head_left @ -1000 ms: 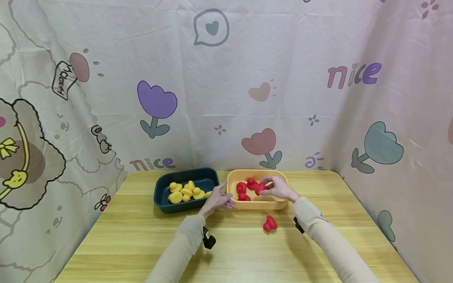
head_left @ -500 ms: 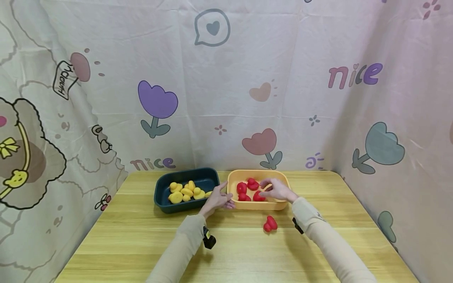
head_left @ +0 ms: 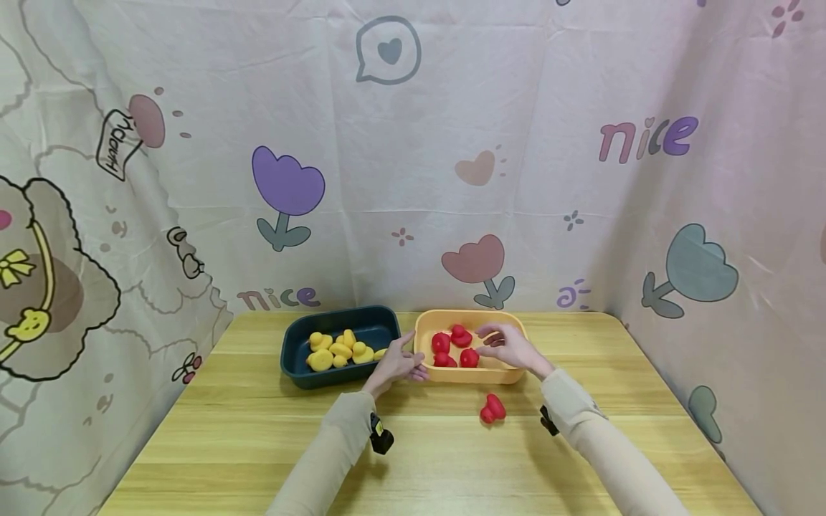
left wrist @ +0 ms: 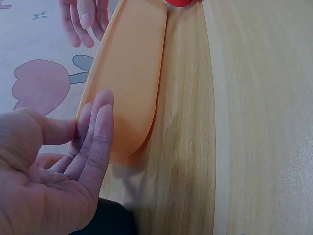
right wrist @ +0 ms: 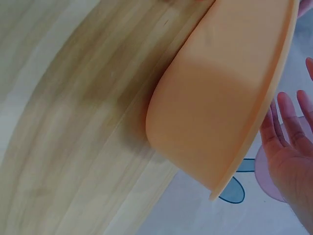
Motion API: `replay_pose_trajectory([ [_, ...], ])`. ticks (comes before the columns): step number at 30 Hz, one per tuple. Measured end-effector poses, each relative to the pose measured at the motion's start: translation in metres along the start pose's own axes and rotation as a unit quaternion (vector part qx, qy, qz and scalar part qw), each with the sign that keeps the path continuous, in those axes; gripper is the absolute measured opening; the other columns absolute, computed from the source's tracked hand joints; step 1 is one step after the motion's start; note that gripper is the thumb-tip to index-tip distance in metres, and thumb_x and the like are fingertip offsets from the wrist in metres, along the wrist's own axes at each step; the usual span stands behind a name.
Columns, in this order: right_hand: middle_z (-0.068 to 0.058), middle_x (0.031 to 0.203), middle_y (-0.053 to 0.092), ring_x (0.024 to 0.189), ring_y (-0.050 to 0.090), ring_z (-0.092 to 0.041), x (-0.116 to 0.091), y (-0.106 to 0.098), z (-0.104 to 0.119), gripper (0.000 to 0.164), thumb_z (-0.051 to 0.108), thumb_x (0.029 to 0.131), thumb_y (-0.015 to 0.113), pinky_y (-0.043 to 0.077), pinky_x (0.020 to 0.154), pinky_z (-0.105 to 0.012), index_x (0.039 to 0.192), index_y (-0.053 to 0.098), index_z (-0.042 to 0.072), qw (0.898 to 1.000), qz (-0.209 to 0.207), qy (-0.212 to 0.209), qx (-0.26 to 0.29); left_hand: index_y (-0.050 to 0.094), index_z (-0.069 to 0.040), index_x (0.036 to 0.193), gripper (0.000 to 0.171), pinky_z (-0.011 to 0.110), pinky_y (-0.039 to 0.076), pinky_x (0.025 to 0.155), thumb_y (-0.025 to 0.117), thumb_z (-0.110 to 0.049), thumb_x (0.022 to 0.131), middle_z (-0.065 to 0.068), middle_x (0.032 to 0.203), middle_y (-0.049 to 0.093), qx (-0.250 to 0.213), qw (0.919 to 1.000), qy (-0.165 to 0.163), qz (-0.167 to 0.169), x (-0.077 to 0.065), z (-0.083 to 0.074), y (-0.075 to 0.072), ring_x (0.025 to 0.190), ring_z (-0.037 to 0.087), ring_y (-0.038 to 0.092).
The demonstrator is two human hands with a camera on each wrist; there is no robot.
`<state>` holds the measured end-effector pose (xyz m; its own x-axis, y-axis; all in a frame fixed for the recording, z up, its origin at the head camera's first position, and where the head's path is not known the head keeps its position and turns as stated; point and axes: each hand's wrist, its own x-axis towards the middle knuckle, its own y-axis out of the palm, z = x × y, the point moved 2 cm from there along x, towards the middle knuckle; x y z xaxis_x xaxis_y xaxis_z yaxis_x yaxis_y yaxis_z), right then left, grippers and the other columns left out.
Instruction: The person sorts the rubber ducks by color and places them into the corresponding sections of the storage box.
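Observation:
In the head view, my left hand (head_left: 396, 367) rests at the near left corner of an orange bin (head_left: 429, 315), its index finger stretched along the side. The left wrist view shows this hand's fingers nearly straight beside the outer wall, thumb at the rim. My right hand (head_left: 510, 345) hovers over the bin's right part, fingers spread and holding nothing. Just left of its fingertips lies a red rubber duck (head_left: 469, 357) inside the bin, with several more red ducks (head_left: 441, 342) grouped at the left. Another red duck (head_left: 493, 408) lies on the table in front of the bin.
A dark blue bin (head_left: 293, 373) with several yellow rubber ducks (head_left: 340, 350) stands left of the orange one. Both bins are near the back edge of the wooden table (head_left: 245, 459). A printed curtain (head_left: 387, 158) hangs behind.
My right hand has let go of a red duck, which now lies in the orange bin near the front wall, and has drawn slightly away from it. The left hand has kept its place.

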<state>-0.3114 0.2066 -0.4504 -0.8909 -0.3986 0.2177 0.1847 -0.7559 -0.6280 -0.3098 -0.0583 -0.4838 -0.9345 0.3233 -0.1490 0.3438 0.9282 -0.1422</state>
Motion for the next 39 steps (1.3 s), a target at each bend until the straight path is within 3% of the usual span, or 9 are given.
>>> replay_pose_trajectory([
  [7,-0.032,0.118,0.065,0.100,0.068,-0.037,-0.015,0.002,0.005,0.035,0.005,0.090,0.073,0.058,0.095,-0.051,0.120,0.063,-0.010,0.999,-0.028,-0.009,0.032,0.017,-0.002,0.161,0.071,0.036,0.065,0.068,0.055,0.000,0.100,0.025,0.086,0.074,0.002,1.0000,0.002,0.000,-0.001,-0.001,0.000,0.068,0.027,0.075],
  [13,-0.031,0.121,0.065,0.101,0.068,-0.034,-0.030,0.006,0.010,0.035,0.005,0.091,0.071,0.060,0.093,-0.034,0.123,0.063,-0.008,0.996,-0.041,-0.027,0.068,0.016,0.000,0.160,0.071,0.032,0.064,0.065,0.054,0.000,0.101,0.029,0.089,0.073,0.006,0.9999,0.014,0.001,-0.002,-0.001,0.000,0.070,0.029,0.076],
  [20,-0.034,0.116,0.065,0.099,0.070,-0.030,-0.051,0.011,0.012,0.035,0.004,0.092,0.071,0.058,0.090,-0.021,0.123,0.062,-0.008,0.993,-0.022,-0.052,0.104,0.016,0.001,0.160,0.070,0.032,0.064,0.064,0.054,0.000,0.101,0.027,0.087,0.074,0.005,0.9999,0.015,-0.002,-0.002,-0.001,0.001,0.070,0.031,0.076],
  [26,-0.037,0.114,0.064,0.100,0.071,-0.026,-0.070,0.012,0.006,0.037,0.002,0.091,0.070,0.058,0.090,-0.019,0.123,0.059,-0.014,0.990,0.006,-0.071,0.125,0.017,-0.001,0.160,0.070,0.034,0.065,0.066,0.055,0.000,0.101,0.027,0.089,0.074,0.009,0.9999,0.007,-0.004,-0.002,-0.001,0.001,0.072,0.031,0.077],
  [32,-0.038,0.117,0.063,0.106,0.071,-0.023,-0.080,0.014,-0.004,0.040,0.004,0.091,0.071,0.059,0.095,-0.026,0.124,0.059,-0.014,0.988,0.032,-0.070,0.137,0.018,-0.003,0.161,0.071,0.038,0.065,0.070,0.055,-0.001,0.101,0.025,0.087,0.075,0.017,0.9998,0.002,-0.007,-0.001,-0.001,0.000,0.072,0.031,0.077],
  [39,-0.039,0.119,0.063,0.106,0.070,-0.029,-0.088,0.015,-0.016,0.040,0.004,0.090,0.071,0.058,0.096,-0.028,0.125,0.059,-0.014,0.987,0.048,-0.087,0.128,0.016,0.001,0.160,0.071,0.035,0.065,0.067,0.055,-0.001,0.101,0.026,0.087,0.074,0.008,0.9998,0.017,0.000,-0.003,-0.002,0.000,0.072,0.032,0.077],
])
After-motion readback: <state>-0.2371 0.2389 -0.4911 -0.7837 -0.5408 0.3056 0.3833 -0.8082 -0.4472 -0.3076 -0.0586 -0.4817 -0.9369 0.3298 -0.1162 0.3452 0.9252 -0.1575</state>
